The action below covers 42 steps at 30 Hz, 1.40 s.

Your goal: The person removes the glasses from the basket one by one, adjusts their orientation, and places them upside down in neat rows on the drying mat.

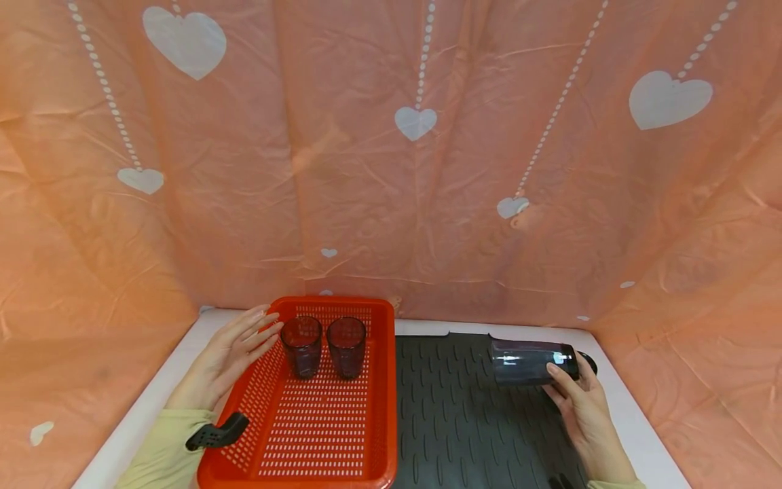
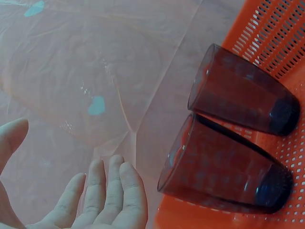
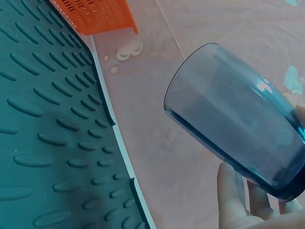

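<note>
Two dark tinted tumblers stand upright side by side at the far end of an orange perforated basket (image 1: pixel 318 421): the left tumbler (image 1: pixel 302 345) (image 2: pixel 224 167) and the right tumbler (image 1: pixel 346 346) (image 2: pixel 243 93). My left hand (image 1: pixel 235 353) (image 2: pixel 102 200) is open with straight fingers at the basket's far left rim, beside the left tumbler, holding nothing. My right hand (image 1: pixel 583 401) (image 3: pixel 248 200) grips a third dark tumbler (image 1: pixel 531 361) (image 3: pixel 238 117) on its side, mouth pointing left, above the far right of a dark ribbed mat (image 1: pixel 464 407) (image 3: pixel 43 124).
The basket and mat lie on a white table (image 1: pixel 153 401). Pink sheeting with white hearts (image 1: pixel 415 170) walls in the back and both sides. A black clip-like piece (image 1: pixel 216 432) sits at my left wrist by the basket's near left corner.
</note>
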Each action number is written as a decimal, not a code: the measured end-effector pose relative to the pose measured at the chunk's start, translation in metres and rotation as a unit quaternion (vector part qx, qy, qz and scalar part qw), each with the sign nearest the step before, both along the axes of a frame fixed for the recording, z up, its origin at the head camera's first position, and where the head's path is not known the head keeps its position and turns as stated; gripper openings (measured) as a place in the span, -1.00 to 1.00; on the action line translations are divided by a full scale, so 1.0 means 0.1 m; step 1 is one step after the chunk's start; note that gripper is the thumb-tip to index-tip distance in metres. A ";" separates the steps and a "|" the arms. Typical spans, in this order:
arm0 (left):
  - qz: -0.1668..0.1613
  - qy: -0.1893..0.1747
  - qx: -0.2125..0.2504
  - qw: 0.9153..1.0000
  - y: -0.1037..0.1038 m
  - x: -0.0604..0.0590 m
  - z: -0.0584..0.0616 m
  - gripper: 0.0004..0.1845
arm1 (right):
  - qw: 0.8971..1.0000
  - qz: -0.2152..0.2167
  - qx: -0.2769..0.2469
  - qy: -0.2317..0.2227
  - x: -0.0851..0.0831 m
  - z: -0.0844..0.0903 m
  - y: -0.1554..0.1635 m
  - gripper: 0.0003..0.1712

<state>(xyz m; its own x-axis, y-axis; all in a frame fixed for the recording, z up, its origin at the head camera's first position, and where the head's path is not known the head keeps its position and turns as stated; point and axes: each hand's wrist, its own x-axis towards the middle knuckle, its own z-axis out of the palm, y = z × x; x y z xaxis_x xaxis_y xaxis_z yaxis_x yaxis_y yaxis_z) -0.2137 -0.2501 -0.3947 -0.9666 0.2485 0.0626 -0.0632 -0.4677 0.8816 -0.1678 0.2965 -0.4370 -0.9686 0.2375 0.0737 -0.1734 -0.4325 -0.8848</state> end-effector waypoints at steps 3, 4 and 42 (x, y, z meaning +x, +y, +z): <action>0.011 -0.005 -0.014 1.000 -0.01 0.00 0.00 -0.75 | 1.000 -0.003 0.007 0.000 0.01 -0.01 0.02 -0.49; 0.015 -0.008 -0.019 1.000 -0.01 0.00 0.00 -0.76 | 1.000 -0.005 0.009 -0.001 0.01 -0.01 0.03 -0.48; 0.055 -0.026 -0.158 0.986 0.02 -0.17 -0.09 -0.24 | 0.979 -0.074 0.188 0.001 0.01 0.03 0.12 -0.23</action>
